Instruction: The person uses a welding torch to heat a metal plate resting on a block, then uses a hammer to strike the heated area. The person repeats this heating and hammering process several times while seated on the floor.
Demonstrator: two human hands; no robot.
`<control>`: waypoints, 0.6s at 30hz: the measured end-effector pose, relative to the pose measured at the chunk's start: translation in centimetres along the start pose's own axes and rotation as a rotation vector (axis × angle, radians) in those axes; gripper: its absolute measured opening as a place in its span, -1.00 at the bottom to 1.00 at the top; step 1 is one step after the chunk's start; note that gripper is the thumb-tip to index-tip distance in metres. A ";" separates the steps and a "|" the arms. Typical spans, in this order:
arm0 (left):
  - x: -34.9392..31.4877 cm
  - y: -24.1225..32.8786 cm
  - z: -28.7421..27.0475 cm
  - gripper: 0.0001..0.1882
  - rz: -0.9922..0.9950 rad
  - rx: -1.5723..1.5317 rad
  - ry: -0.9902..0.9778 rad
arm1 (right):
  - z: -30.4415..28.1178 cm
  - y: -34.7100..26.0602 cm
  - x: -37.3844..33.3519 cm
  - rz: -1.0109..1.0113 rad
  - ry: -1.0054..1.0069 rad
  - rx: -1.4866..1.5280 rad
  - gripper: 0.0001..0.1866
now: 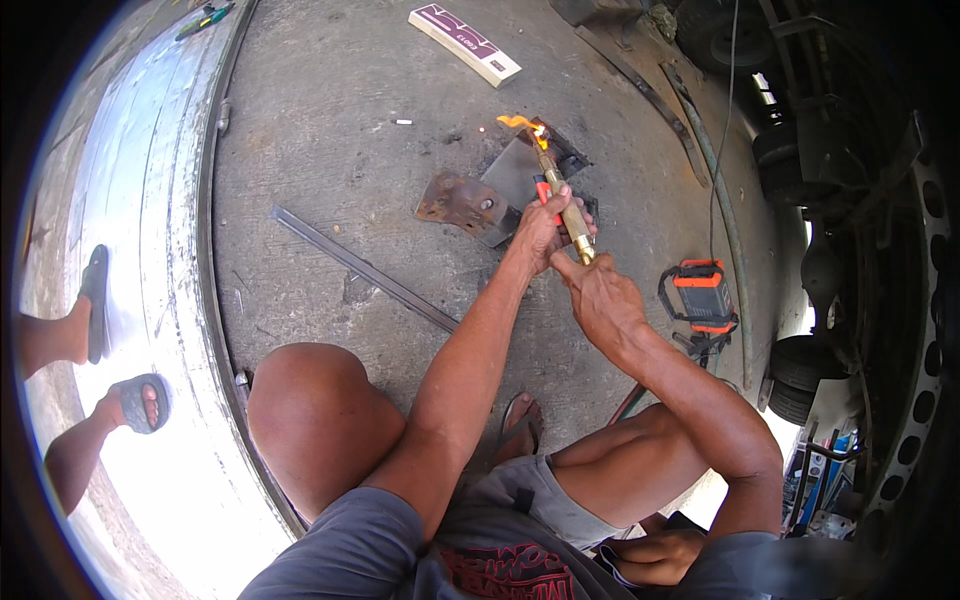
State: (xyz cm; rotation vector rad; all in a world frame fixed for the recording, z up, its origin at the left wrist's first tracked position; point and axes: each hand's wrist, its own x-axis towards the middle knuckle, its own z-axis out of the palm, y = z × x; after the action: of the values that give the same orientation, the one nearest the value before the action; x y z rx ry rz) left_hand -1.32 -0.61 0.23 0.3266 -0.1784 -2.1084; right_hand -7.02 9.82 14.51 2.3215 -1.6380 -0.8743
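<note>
A brass gas torch point(577, 222) slants away from me over the concrete floor, with an orange flame point(518, 122) at its tip. My right hand point(606, 303) is closed around the torch's near end. Farther forward, my left hand point(540, 236) is closed beside the torch barrel, gripping a slim red lighter point(545, 190) whose upper end shows. Some fingers of both hands are hidden by the torch. Beneath and beyond the hands lie a rusty bent steel bracket point(455, 200) with a hole and a grey flat steel plate point(512, 177).
A purple and white box point(463, 45) lies far ahead. A steel bar point(360, 267) crosses the floor at left. At right stand an orange and black machine point(703, 297) and a long hose point(722, 190). Another person's sandalled feet point(140, 403) rest on the shiny metal sheet point(165, 250).
</note>
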 end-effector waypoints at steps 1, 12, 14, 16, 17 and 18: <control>0.0 0.0 0.0 -0.50 -0.001 0.002 -0.001 | 0.0 0.0 0.0 0.005 0.001 0.017 -0.73; 0.2 -0.1 -0.1 -0.49 -0.017 -0.026 0.006 | 1.0 0.3 0.0 0.011 0.021 0.081 -0.82; 0.1 -0.2 0.1 -0.49 -0.022 -0.026 0.003 | 1.5 0.6 -0.1 0.035 -0.003 0.050 -0.80; 0.0 -0.3 0.6 -0.49 -0.001 -0.013 0.000 | 1.8 1.1 -0.4 0.040 0.014 0.042 -0.79; 0.0 -0.3 0.9 -0.49 0.023 -0.002 -0.002 | 1.9 1.5 -0.6 0.034 0.043 0.049 -0.78; 0.1 -0.4 1.3 -0.49 0.046 0.010 -0.004 | 2.0 1.9 -0.8 0.028 0.072 0.055 -0.77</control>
State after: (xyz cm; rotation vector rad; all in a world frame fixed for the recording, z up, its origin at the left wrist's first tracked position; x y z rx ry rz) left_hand -2.11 -0.47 1.34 0.3212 -0.1973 -2.0639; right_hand -9.85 10.17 14.05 2.3314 -1.6814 -0.7400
